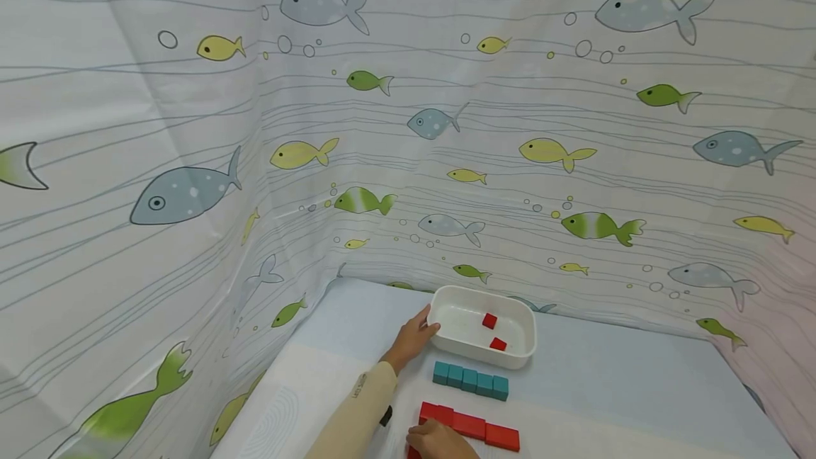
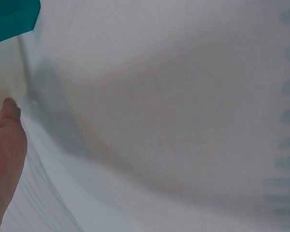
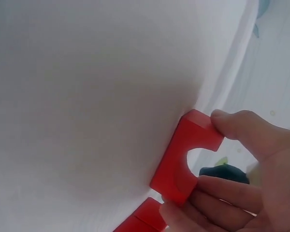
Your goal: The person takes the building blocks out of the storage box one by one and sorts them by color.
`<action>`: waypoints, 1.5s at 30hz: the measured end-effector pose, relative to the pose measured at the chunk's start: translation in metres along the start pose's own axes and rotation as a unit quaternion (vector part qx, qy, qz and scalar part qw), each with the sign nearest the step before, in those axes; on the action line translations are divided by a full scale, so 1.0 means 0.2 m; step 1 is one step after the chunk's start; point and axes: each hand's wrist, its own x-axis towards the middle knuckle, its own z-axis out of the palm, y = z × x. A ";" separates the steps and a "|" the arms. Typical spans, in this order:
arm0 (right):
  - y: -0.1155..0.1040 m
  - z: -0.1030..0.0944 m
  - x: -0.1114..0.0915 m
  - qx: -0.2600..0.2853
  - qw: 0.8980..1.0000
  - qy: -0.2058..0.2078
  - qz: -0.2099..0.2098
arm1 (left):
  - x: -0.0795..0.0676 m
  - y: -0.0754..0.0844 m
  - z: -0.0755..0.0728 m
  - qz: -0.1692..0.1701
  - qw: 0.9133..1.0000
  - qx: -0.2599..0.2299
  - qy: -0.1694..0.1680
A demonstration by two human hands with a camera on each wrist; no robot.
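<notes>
A white plastic bin [image 1: 472, 353] stands at the back of the table with two small red blocks [image 1: 489, 321] inside. My left hand [image 1: 413, 341] holds its left end, the thumb at the rim. The left wrist view catches only part of that hand [image 2: 7, 150] at its left edge. Lower down, my right hand [image 1: 443, 440] pinches a red arch-shaped block [image 3: 176, 154] between thumb and fingers. In the right wrist view, the block's half-round cutout faces the palm. That block sits close to a row of red blocks [image 1: 468, 425]; whether they touch I cannot tell.
Between the bin and the red row runs a line of several teal blocks [image 1: 470, 380]. Fish-patterned sheeting [image 1: 408, 161] surrounds the table at the back and sides. A small black object [image 1: 386, 415] shows beside the left sleeve.
</notes>
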 end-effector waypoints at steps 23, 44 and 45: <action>0.42 -0.61 -0.03 -0.114 0.928 0.332 0.121 | -0.01 0.02 -0.02 0.009 1.000 -0.004 -0.004; 0.97 -0.55 0.03 0.041 0.945 0.097 0.309 | 0.00 0.00 0.00 0.000 1.000 -0.005 -0.006; 0.98 -0.54 0.04 0.042 0.944 0.101 0.312 | 0.00 0.00 -0.01 0.003 1.000 -0.003 -0.005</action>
